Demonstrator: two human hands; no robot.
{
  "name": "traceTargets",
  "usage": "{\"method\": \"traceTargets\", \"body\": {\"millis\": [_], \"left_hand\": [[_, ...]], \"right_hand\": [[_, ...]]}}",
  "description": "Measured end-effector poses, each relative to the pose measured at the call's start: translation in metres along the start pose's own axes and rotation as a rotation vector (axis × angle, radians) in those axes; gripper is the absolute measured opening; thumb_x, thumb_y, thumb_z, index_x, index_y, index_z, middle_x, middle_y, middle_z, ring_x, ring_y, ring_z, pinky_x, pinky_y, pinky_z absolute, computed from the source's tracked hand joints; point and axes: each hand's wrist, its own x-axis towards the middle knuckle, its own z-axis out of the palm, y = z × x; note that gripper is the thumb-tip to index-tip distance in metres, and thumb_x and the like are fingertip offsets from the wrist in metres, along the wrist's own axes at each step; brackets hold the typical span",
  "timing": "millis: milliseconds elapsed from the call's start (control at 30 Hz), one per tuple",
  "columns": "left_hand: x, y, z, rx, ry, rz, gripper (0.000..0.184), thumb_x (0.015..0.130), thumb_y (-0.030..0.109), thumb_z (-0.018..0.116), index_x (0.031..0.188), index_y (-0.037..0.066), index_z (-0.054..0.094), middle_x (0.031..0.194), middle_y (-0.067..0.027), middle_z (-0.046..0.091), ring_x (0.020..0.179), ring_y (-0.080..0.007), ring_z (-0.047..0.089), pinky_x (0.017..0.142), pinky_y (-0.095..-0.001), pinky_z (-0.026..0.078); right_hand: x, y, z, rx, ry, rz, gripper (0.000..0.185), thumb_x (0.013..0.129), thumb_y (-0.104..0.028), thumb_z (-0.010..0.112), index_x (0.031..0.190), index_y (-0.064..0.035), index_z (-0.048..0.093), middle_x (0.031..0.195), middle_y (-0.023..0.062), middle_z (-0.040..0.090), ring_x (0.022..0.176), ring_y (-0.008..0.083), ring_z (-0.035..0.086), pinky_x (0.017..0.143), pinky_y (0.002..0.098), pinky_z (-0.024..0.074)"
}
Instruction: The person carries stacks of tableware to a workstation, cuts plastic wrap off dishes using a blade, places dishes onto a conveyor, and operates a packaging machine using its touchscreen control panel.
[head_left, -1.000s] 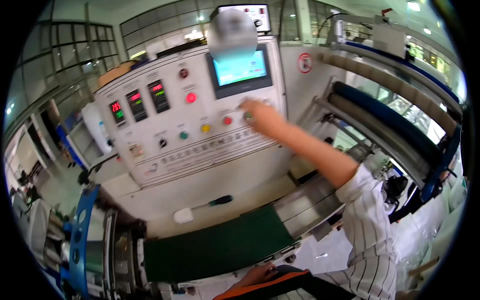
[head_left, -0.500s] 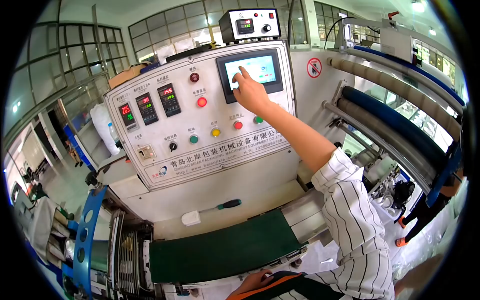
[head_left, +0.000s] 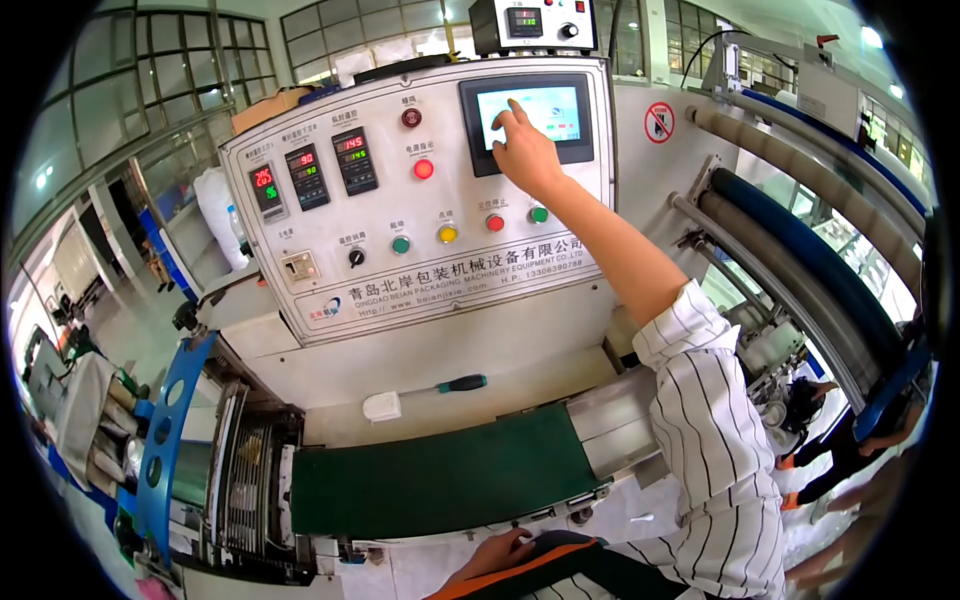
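Observation:
My right hand (head_left: 528,150) is raised to the touch screen (head_left: 565,105) on the white control panel (head_left: 375,230). Its index finger points up at the left part of the display, with the thumb apart and nothing held. Whether the fingertip touches the glass, I cannot tell. Low in front of my body, my left hand (head_left: 497,552) rests near the front edge of a green conveyor belt (head_left: 440,475). Its fingers are loosely bent and only partly visible, with no object showing in them. Below the screen sit a green button (head_left: 539,215) and a red button (head_left: 494,223).
A scraper with a dark handle (head_left: 462,384) lies on the ledge behind the belt. A small control box (head_left: 535,25) stands atop the panel. Rollers (head_left: 800,265) run along the right, where another person's legs show. A blue perforated bracket (head_left: 165,440) is at left.
The view has shifted, so the panel and belt sit higher in the picture. My right hand stays at the screen in nearly the same pose. More of the person at right shows.

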Motion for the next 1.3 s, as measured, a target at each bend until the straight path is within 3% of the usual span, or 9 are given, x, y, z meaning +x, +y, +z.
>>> {"method": "traceTargets", "body": {"millis": [233, 500, 600, 633, 733, 900, 1000, 1233, 1300], "left_hand": [[0.012, -0.023, 0.015, 0.035, 0.051, 0.041, 0.039, 0.084, 0.04, 0.052, 0.11, 0.01, 0.052, 0.085, -0.0107, 0.064, 0.076, -0.0259, 0.062, 0.068, -0.0323, 0.047], [0.016, -0.029, 0.012, -0.009, 0.031, 0.064, 0.04, 0.084, 0.039, 0.054, 0.112, 0.01, 0.052, 0.086, -0.0107, 0.064, 0.078, -0.0236, 0.062, 0.07, -0.0311, 0.047], [0.018, -0.029, 0.01, -0.021, 0.005, 0.025, 0.041, 0.084, 0.039, 0.055, 0.113, 0.01, 0.051, 0.087, -0.0105, 0.064, 0.079, -0.0234, 0.062, 0.071, -0.031, 0.047], [0.019, -0.03, 0.012, -0.025, 0.012, 0.014, 0.039, 0.083, 0.038, 0.056, 0.109, 0.008, 0.053, 0.086, -0.0097, 0.064, 0.078, -0.021, 0.062, 0.071, -0.0293, 0.047], [0.029, -0.048, 0.034, 0.027, 0.342, 0.307, 0.026, 0.081, 0.028, 0.061, 0.099, 0.009, 0.057, 0.071, -0.0098, 0.059, 0.063, -0.0186, 0.056, 0.058, -0.0322, 0.046], [0.033, -0.047, 0.034, 0.034, 0.293, 0.28, 0.029, 0.08, 0.03, 0.062, 0.1, 0.01, 0.056, 0.07, -0.01, 0.058, 0.062, -0.0194, 0.054, 0.058, -0.033, 0.045], [0.035, -0.048, 0.034, 0.037, 0.282, 0.266, 0.027, 0.08, 0.029, 0.062, 0.098, 0.009, 0.056, 0.069, -0.0102, 0.058, 0.061, -0.0194, 0.054, 0.057, -0.0329, 0.044], [0.036, -0.046, 0.032, 0.129, 0.284, 0.23, 0.025, 0.08, 0.025, 0.062, 0.097, 0.007, 0.057, 0.068, -0.0106, 0.059, 0.057, -0.0186, 0.054, 0.054, -0.0326, 0.045], [0.025, -0.024, 0.017, 0.013, 0.194, 0.107, 0.032, 0.082, 0.033, 0.059, 0.102, 0.007, 0.057, 0.076, -0.0096, 0.062, 0.068, -0.0184, 0.059, 0.064, -0.029, 0.046]], "right_hand": [[0.003, 0.0, 0.003, -0.068, -0.073, 0.042, 0.019, 0.074, -0.009, 0.055, 0.092, -0.0063, 0.049, 0.13, 0.0197, 0.039, 0.081, 0.0361, 0.059, 0.07, 0.041, 0.0485], [0.0, -0.004, -0.006, 0.012, 0.012, -0.01, 0.017, 0.076, -0.009, 0.053, 0.092, -0.0053, 0.052, 0.127, 0.017, 0.043, 0.08, 0.0328, 0.06, 0.071, 0.0401, 0.0483], [-0.014, 0.003, -0.011, 0.05, 0.023, -0.015, 0.016, 0.074, -0.006, 0.053, 0.09, -0.0036, 0.05, 0.123, 0.0224, 0.045, 0.083, 0.0362, 0.059, 0.069, 0.0416, 0.049], [-0.019, 0.009, -0.01, 0.011, 0.029, -0.006, 0.016, 0.075, -0.008, 0.055, 0.091, -0.0043, 0.051, 0.126, 0.018, 0.043, 0.083, 0.0317, 0.06, 0.073, 0.039, 0.0482], [-0.031, 0.028, -0.012, -0.094, 0.073, -0.04, 0.018, 0.074, -0.007, 0.056, 0.091, -0.0049, 0.052, 0.126, 0.0182, 0.043, 0.087, 0.0308, 0.059, 0.073, 0.038, 0.0482], [-0.036, 0.036, -0.03, -0.034, -0.041, 0.064, 0.017, 0.073, -0.005, 0.052, 0.09, -0.0037, 0.049, 0.127, 0.0217, 0.04, 0.089, 0.0345, 0.057, 0.071, 0.0407, 0.0483], [-0.034, 0.041, -0.028, -0.036, -0.014, 0.032, 0.019, 0.074, -0.008, 0.054, 0.092, -0.0055, 0.049, 0.128, 0.0194, 0.041, 0.076, 0.0336, 0.06, 0.066, 0.0387, 0.0488], [-0.025, 0.044, -0.024, 0.004, 0.004, 0.04, 0.017, 0.075, -0.007, 0.054, 0.091, -0.0055, 0.048, 0.127, 0.0199, 0.042, 0.077, 0.0326, 0.061, 0.068, 0.0402, 0.0488], [-0.026, 0.044, -0.023, 0.021, 0.116, -0.057, 0.014, 0.074, -0.006, 0.054, 0.087, -0.0038, 0.049, 0.12, 0.0195, 0.047, 0.082, 0.0334, 0.058, 0.069, 0.0412, 0.0479]]}}
